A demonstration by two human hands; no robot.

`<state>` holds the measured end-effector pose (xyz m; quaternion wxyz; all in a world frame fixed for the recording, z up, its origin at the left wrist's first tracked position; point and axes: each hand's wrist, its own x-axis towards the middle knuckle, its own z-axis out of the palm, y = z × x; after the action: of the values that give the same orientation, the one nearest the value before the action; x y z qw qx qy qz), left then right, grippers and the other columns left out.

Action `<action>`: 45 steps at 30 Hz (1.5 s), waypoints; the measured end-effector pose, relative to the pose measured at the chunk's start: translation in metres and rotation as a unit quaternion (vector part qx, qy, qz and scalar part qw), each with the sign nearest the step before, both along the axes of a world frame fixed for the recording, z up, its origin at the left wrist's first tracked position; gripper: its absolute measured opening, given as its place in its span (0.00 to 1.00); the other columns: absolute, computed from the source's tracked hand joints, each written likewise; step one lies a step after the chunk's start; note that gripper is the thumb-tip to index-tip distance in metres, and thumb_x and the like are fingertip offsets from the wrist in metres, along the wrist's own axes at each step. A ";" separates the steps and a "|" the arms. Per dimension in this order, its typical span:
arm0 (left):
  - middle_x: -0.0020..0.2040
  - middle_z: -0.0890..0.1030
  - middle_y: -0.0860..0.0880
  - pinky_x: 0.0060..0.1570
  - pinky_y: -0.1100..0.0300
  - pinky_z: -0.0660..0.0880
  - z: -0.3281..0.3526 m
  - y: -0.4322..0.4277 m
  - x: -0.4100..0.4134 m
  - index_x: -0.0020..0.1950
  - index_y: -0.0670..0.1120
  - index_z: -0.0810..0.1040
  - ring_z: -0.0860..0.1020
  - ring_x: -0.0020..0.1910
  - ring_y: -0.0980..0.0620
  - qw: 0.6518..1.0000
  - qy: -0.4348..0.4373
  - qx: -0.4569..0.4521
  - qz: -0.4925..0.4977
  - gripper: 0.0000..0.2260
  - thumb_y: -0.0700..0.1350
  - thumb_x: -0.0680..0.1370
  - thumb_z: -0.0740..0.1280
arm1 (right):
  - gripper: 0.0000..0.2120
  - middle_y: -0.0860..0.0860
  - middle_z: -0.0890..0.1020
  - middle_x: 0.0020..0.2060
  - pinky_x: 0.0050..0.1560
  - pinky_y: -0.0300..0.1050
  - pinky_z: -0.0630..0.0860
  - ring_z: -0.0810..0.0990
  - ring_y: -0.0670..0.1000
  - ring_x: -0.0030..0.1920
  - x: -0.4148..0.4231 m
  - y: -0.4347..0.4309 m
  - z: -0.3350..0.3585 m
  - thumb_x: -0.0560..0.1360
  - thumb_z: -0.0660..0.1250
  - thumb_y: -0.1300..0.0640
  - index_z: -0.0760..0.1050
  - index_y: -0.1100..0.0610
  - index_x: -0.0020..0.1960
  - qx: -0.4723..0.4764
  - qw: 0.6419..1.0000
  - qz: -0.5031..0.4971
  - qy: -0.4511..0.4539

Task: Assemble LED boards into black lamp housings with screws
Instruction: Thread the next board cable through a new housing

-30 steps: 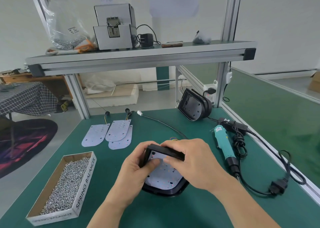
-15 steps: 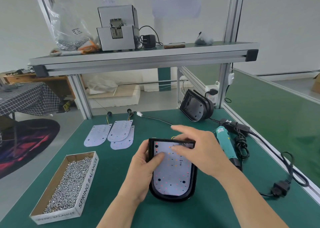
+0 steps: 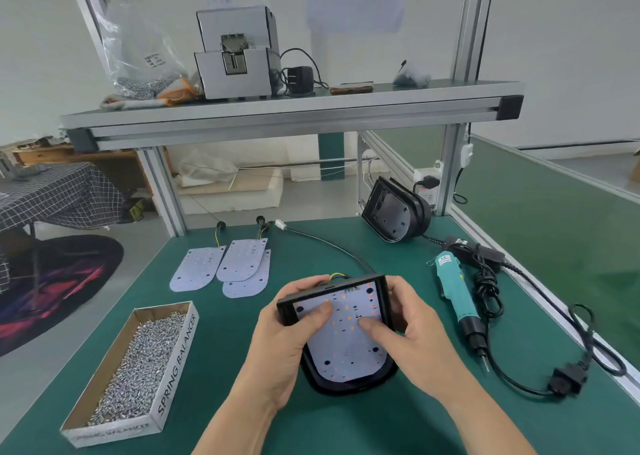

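**Seating an LED board in a lamp housing**

The black lamp housing (image 3: 349, 387) lies open side up at the middle of the green desk (image 3: 225, 319), with a white LED board (image 3: 346, 350) inside it. The left hand (image 3: 284, 343) grips the housing's left wall, fingers curled round it and thumb (image 3: 320, 316) pressed on the board. The right hand (image 3: 415, 340) grips the right wall the same way, its thumb (image 3: 372, 328) also on the board. Three spare boards (image 3: 242, 260) lie farther back to the left, two of them overlapping. A cardboard box (image 3: 176, 350) of screws (image 3: 138, 361) sits near the left edge. A teal electric screwdriver (image 3: 453, 292) lies to the right, and a second housing (image 3: 394, 212) stands on edge at the back.
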<state>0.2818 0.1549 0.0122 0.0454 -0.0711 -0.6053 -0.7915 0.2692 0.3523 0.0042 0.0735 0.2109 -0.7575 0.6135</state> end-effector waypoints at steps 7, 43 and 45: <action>0.53 0.85 0.39 0.45 0.52 0.83 0.000 0.011 -0.009 0.57 0.37 0.82 0.85 0.51 0.39 0.990 -0.103 0.074 0.058 0.17 0.40 0.69 0.76 | 0.06 0.54 0.84 0.44 0.48 0.53 0.78 0.80 0.54 0.42 -0.005 0.000 -0.020 0.76 0.71 0.51 0.81 0.51 0.49 -0.007 0.997 -0.030 -0.067; 0.40 0.82 0.48 0.40 0.56 0.75 -0.044 -0.213 -0.037 0.36 0.52 0.78 0.78 0.40 0.45 0.645 -0.219 -0.668 0.300 0.09 0.39 0.74 0.71 | 0.06 0.33 0.82 0.39 0.33 0.29 0.71 0.79 0.38 0.36 -0.028 -0.012 -0.071 0.76 0.72 0.55 0.76 0.49 0.50 0.055 0.974 -0.161 -0.149; 0.37 0.81 0.49 0.39 0.56 0.74 -0.046 -0.215 -0.035 0.35 0.51 0.77 0.78 0.38 0.45 0.644 -0.209 -0.672 0.300 0.10 0.39 0.75 0.70 | 0.06 0.33 0.82 0.39 0.34 0.29 0.71 0.80 0.38 0.36 -0.028 -0.012 -0.071 0.76 0.72 0.55 0.76 0.49 0.50 0.054 0.975 -0.158 -0.147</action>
<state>0.2466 -0.0601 -0.0339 0.0924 0.2713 -0.9524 -0.1037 0.2413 0.3399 -0.0669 0.0458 -0.0006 -0.8158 0.5766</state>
